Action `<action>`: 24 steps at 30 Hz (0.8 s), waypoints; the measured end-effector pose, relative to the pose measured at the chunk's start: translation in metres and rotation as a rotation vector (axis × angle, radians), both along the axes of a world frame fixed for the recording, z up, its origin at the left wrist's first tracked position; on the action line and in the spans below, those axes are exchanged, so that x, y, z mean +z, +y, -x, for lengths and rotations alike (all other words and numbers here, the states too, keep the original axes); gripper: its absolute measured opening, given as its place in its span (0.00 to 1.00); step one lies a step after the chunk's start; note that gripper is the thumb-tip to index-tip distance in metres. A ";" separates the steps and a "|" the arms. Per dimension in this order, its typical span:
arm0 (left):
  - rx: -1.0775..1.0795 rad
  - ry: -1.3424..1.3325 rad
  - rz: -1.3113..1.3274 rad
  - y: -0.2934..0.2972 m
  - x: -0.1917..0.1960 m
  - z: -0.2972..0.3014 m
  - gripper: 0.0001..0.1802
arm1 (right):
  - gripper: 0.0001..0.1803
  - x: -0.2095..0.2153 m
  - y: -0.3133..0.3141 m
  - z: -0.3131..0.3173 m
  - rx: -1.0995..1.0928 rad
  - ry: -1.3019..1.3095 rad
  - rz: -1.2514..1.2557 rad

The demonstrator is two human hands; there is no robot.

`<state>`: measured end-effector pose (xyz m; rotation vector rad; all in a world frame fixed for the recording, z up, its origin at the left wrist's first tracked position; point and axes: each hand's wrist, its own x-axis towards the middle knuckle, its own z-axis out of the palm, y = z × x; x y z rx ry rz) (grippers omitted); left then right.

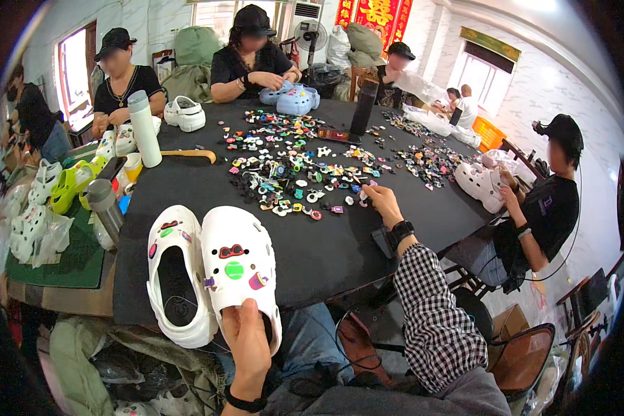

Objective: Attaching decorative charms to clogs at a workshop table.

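Your left hand (246,340) grips the white clog (239,267) by its heel; keep it steady. Your right hand (381,201) reaches, fingers loosely open, into the charms (291,173) on the desk (340,249); pinch just one.

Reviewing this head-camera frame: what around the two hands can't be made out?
- Head view: the heel of the white clog is covered by the left hand.
- Right hand: fingertips at the pile of shoe charms; whether they pinch one is too small to tell.
- Individual charm shapes: too small.
- Second white clog: its far side is hidden by the held clog.
- Picture rim: black, bent by the fisheye.
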<state>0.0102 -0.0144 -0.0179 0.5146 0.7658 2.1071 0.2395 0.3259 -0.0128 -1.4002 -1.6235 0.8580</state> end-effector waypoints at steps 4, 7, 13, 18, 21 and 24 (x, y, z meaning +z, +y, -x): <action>0.000 0.057 -0.008 -0.001 -0.001 0.002 0.23 | 0.19 -0.004 0.002 0.005 0.014 0.135 -0.022; 0.004 0.058 0.044 -0.002 0.005 0.000 0.21 | 0.17 0.005 -0.003 0.003 0.021 0.178 -0.101; 0.045 0.083 0.043 -0.001 0.009 -0.001 0.18 | 0.14 0.044 -0.046 0.041 0.206 0.203 -0.197; 0.037 0.068 0.017 -0.002 0.005 0.001 0.18 | 0.08 0.064 -0.121 0.089 0.574 0.276 -0.106; 0.028 0.039 -0.006 -0.001 0.004 0.000 0.18 | 0.07 0.076 -0.172 0.108 0.727 0.309 -0.050; 0.055 0.064 -0.003 -0.001 -0.002 0.000 0.19 | 0.08 0.072 -0.203 0.122 0.829 0.388 0.058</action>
